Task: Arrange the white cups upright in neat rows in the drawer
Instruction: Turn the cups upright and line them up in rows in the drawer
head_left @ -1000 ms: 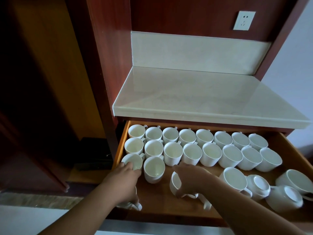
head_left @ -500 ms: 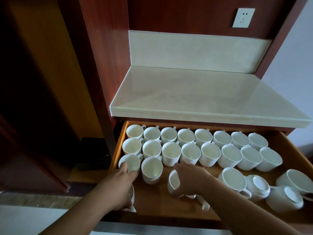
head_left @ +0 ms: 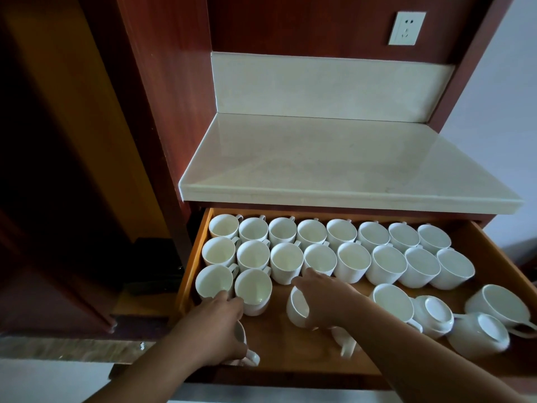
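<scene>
We noted the drawer (head_left: 305, 356), lower frame: cups (head_left: 353, 261) stood in two full rows, a third begun at left. Right hand (head_left: 328, 301) clasped a tipped cup (head_left: 296, 308), centre. Left hand (head_left: 215, 330) curled over a second cup (head_left: 242, 334), lower left. We judged the next move: stand both upright, extending the third row.

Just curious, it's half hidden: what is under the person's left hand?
A white cup: only a strip of its side and its handle show beside the left hand. The hand covers the rest, so whether it stands upright cannot be told.
</scene>
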The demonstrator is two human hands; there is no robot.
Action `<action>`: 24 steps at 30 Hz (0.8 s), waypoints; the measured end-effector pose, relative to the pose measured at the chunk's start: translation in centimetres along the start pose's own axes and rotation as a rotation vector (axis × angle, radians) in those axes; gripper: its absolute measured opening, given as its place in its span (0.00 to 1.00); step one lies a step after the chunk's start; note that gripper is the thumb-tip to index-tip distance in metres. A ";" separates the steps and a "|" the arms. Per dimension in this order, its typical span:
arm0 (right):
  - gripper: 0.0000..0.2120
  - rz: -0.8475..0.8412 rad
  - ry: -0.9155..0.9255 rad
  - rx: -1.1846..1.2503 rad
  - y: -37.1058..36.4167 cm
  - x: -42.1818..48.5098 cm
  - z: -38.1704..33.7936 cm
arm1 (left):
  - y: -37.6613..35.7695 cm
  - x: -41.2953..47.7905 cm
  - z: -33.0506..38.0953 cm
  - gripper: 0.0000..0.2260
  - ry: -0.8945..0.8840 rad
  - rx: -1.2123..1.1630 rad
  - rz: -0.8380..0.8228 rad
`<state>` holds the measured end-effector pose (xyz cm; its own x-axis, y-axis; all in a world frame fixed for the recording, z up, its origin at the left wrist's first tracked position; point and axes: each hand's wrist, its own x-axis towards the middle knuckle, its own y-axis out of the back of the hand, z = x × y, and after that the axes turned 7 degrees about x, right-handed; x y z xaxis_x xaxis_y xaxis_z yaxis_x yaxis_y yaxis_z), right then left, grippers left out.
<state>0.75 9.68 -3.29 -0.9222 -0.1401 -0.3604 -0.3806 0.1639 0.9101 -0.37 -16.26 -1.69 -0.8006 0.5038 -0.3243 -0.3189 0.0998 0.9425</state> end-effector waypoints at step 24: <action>0.42 0.030 0.070 0.088 0.3 -0.9 0.3 | 0.5 0.5 1.9 0.41 -0.030 0.115 -0.136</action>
<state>1.43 10.15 -2.74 -0.9272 -0.2017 -0.3155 -0.3606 0.2538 0.8975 0.05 -14.34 -1.20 -0.7381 0.5038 -0.4487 -0.3623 0.2652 0.8936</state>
